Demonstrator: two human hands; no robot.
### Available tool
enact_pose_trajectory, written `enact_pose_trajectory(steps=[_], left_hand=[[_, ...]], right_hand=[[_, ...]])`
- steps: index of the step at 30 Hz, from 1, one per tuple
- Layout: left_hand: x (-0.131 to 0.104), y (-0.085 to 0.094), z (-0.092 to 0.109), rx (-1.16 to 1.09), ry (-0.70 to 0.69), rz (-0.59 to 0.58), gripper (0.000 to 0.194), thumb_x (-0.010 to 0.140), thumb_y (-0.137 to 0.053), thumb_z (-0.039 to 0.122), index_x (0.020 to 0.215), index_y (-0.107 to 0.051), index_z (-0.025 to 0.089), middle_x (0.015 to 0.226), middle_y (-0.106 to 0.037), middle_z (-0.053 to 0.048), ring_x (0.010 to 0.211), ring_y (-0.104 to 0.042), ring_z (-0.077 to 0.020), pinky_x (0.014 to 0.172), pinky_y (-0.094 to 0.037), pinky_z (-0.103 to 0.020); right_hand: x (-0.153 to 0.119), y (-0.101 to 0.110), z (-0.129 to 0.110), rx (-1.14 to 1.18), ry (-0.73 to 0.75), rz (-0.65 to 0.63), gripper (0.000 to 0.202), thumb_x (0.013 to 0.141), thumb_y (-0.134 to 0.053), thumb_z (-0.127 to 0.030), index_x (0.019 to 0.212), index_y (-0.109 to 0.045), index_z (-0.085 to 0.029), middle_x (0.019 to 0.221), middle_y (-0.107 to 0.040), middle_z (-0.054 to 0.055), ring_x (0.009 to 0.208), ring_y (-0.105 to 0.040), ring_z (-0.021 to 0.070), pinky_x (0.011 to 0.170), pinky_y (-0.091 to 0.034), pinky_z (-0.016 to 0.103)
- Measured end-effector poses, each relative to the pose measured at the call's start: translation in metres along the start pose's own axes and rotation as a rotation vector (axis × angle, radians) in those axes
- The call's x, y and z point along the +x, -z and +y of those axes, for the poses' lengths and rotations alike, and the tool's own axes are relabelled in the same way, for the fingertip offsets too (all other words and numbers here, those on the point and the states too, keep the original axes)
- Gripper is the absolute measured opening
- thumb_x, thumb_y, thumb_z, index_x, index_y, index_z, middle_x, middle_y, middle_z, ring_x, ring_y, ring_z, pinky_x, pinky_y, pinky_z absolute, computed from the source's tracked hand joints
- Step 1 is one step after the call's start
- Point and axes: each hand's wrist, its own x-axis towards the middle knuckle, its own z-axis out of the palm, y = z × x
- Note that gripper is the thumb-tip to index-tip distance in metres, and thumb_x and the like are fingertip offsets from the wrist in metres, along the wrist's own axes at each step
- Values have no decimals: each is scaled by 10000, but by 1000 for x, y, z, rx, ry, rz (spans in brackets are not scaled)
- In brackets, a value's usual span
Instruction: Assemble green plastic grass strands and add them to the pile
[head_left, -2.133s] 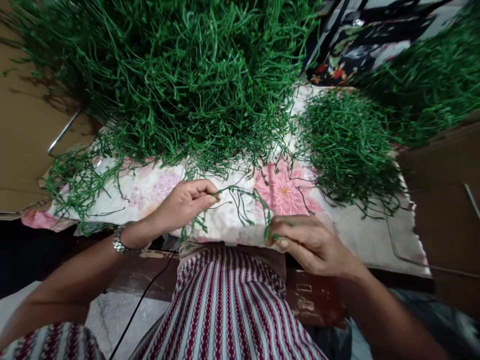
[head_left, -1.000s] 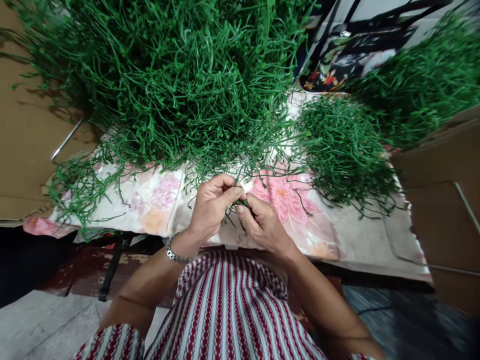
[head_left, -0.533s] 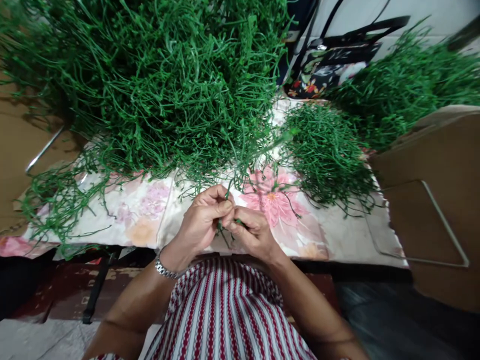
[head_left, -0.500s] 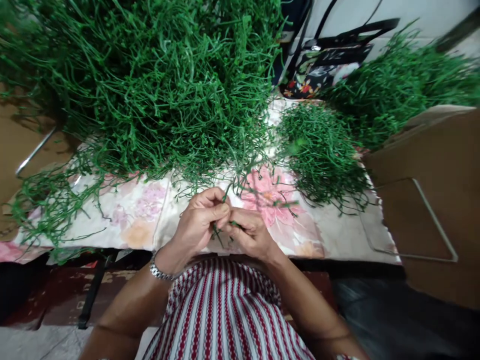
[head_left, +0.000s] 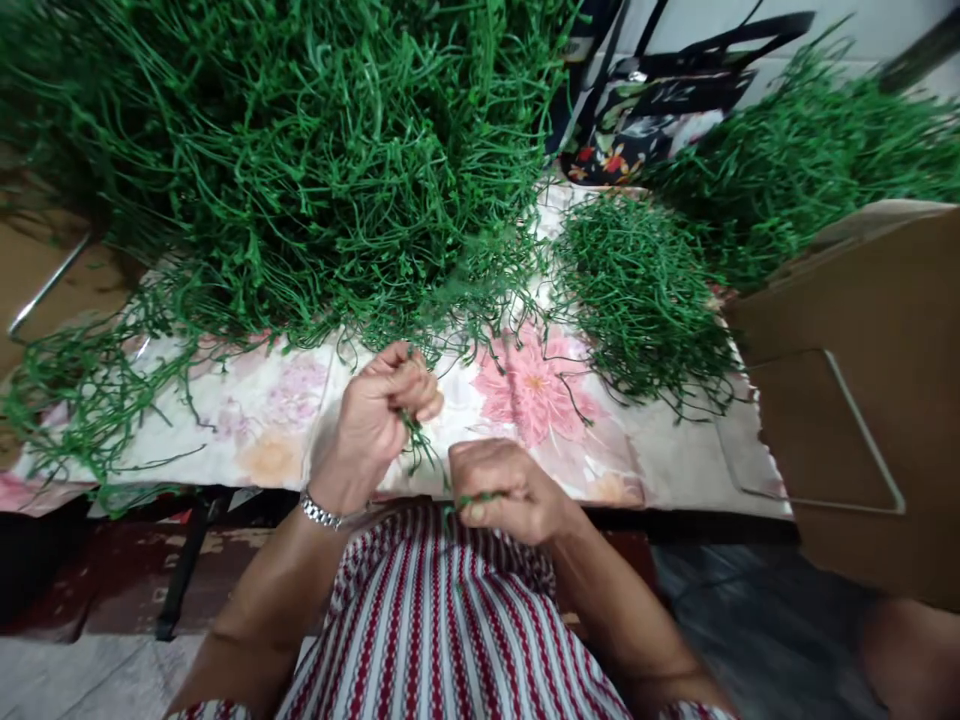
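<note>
My left hand (head_left: 386,405), with a metal watch band on the wrist, is closed in a fist over the tablecloth. Thin green stems (head_left: 417,440) stick out below its fingers. Lower and to the right, my right hand (head_left: 517,492) is closed too, with a short green stem (head_left: 480,498) showing between thumb and fingers. The two hands are apart. Just beyond them lies a large heap of thin, branching green stems (head_left: 322,170). A smaller pile of darker green stems (head_left: 649,295) rests to the right on the flowered tablecloth (head_left: 536,385).
Loose stems (head_left: 97,400) trail over the table's left end. A cardboard box (head_left: 862,400) with a wire handle stands at the right, and more cardboard (head_left: 45,250) at the left. Behind are a flowered bag (head_left: 622,135) and another green heap (head_left: 817,150). Blurred skin (head_left: 911,650) shows bottom right.
My hands were together over the stems and are now apart. The right hand has come down toward my body, and the left has moved slightly up and left. The view has shifted slightly.
</note>
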Motion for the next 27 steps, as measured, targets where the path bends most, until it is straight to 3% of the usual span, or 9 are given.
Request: enact_pose_trajectory(steps=[2, 6, 8, 11, 16, 19, 22, 27], left_hand=[[2, 1, 5, 43, -78, -15, 180, 670, -661, 198, 664, -483, 173, 421, -281, 95, 374, -252, -36, 444, -337, -188], [1, -2, 5, 181, -122, -57, 133, 715, -623, 152, 674, -497, 165, 477, -425, 75, 404, -336, -36, 574, -410, -232], [1, -3, 2, 200, -168, -47, 126, 738, -592, 136, 667, -493, 169, 455, -437, 73, 428, -385, -48, 647, -421, -245], [2, -7, -5, 194, -216, -27, 131, 747, -574, 127, 658, -489, 174, 461, -477, 62, 489, -455, -70, 712, -419, -254], [4, -11, -11, 171, -193, 38, 143, 720, -598, 115, 630, -496, 155, 575, -527, 36, 630, -515, -82, 711, -398, -221], [4, -12, -12, 151, -171, 66, 143, 695, -623, 116, 625, -501, 143, 633, -529, 33, 642, -503, -69, 680, -389, -197], [4, -13, -12, 122, -151, 81, 137, 690, -625, 115, 626, -504, 134, 680, -539, 29, 646, -497, -57, 654, -384, -181], [5, -16, -14, 59, -117, 70, 132, 703, -603, 104, 637, -493, 137, 721, -580, 11, 719, -551, -86, 662, -397, -197]], right_hand=[[-3, 2, -5, -9, -31, 128, 261, 855, -461, -305, 642, -510, -162, 571, -501, 9, 554, -476, 106, 539, -400, 245], [-10, 23, -14, -132, -157, 632, 127, 868, -450, -238, 784, -523, -177, 763, -566, 39, 685, -541, 130, 601, -438, 268], [-10, 31, -15, -144, -183, 749, 80, 871, -455, -247, 824, -493, -193, 780, -571, 28, 616, -532, 117, 550, -434, 258], [-4, 28, -15, -251, -243, 714, 70, 879, -445, -249, 844, -479, -199, 684, -533, -6, 511, -465, 88, 482, -386, 227], [8, 4, -11, -590, -251, 428, 184, 814, -558, -315, 914, -507, -170, 702, -516, 4, 613, -489, 111, 558, -402, 239], [9, -1, -7, -730, -252, 427, 242, 788, -589, -323, 941, -481, -169, 721, -530, 7, 602, -499, 117, 552, -409, 240], [8, -1, -5, -731, -229, 420, 317, 783, -600, -297, 1042, -462, -176, 855, -587, 35, 644, -545, 118, 583, -435, 233], [11, -2, -1, -580, -191, 396, 76, 825, -540, -216, 889, -544, -175, 763, -613, 13, 669, -571, 114, 626, -442, 217]])
